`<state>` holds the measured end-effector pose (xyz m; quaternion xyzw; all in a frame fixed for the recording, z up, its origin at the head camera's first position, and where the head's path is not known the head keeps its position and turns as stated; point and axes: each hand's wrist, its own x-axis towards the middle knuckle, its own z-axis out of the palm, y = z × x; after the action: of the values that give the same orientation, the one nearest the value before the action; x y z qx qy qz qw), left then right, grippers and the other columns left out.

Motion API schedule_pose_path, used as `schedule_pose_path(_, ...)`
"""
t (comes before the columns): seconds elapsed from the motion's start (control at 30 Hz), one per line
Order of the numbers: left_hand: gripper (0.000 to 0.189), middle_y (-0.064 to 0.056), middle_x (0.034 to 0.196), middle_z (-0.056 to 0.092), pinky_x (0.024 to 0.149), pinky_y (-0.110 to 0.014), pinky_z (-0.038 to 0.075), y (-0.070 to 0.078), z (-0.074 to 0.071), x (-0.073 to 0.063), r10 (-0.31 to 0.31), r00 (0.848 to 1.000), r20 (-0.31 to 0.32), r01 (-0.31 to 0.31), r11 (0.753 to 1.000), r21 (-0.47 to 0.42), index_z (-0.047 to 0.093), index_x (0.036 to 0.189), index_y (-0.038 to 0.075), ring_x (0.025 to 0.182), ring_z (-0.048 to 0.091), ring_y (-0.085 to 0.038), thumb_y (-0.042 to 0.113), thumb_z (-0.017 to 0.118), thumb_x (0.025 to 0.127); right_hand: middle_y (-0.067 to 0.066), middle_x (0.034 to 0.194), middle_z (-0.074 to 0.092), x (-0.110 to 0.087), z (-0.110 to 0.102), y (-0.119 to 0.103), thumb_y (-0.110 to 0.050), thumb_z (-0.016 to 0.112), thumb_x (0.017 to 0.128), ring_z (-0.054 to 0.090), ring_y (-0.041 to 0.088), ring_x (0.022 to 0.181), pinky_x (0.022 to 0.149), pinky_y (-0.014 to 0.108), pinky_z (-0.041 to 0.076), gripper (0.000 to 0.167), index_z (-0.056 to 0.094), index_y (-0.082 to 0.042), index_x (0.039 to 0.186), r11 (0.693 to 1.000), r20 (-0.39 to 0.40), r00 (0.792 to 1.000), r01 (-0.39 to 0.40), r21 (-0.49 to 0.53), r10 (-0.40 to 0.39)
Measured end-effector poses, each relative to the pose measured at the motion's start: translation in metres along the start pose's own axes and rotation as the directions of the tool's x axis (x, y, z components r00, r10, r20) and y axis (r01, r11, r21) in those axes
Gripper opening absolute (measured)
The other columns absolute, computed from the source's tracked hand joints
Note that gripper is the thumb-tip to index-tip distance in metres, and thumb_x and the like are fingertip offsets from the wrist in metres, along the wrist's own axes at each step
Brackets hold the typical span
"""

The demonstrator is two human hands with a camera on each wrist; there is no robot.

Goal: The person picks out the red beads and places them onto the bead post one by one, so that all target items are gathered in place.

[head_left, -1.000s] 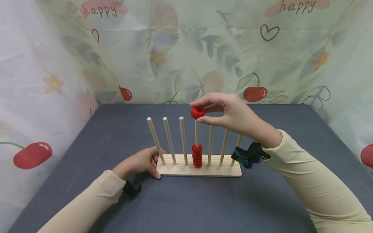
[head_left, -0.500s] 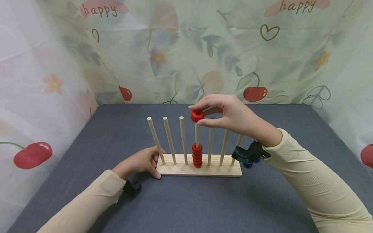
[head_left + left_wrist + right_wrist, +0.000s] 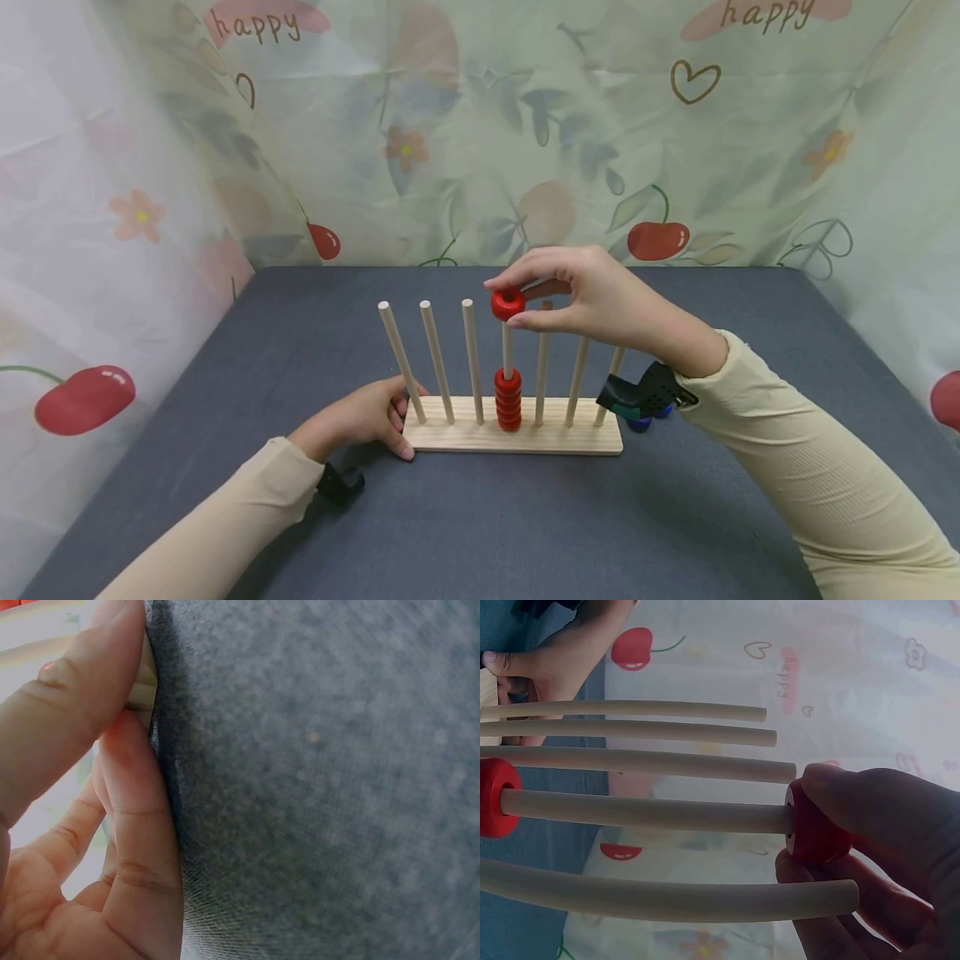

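My right hand pinches a red bead between thumb and fingers at the top of the middle wooden peg. In the right wrist view the peg's tip meets the hole of the red bead. Lower on that same peg sits a stack of several red beads. My left hand grips the left end of the pegboard's wooden base with thumb and fingers. The left wrist view shows a small part of the base between thumb and finger.
Bare pegs stand on both sides of the middle one, such as a left peg and a right peg. Blue beads lie beyond the base's right end, partly hidden by the right wrist camera. A patterned curtain hangs behind the dark table.
My right hand has come down slightly with the red bead along the top of the middle peg. The left hand and the base have stayed in place.
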<state>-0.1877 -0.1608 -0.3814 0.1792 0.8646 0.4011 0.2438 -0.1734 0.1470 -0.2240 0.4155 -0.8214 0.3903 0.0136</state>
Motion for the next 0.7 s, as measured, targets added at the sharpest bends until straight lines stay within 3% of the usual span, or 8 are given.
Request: schedule_pose_path(0.7,0.076,-0.01,0.086,0.052,0.064,-0.029,0.046,-0.0004,0.0006,0.0003,-0.008,1.0,-0.007,0.008,1.0,-0.003,0.053,0.125,-0.003,0.071,0.051,-0.018,-0.002,0.09,0.058,0.004,0.114,0.068,0.0008,-0.0013,-0.0004,-0.004,0.076,0.081,0.068,0.015,0.101,0.085,0.025,0.053,0.038,0.068,-0.008,0.118,0.999,0.034,0.998,-0.045,0.025,0.044)
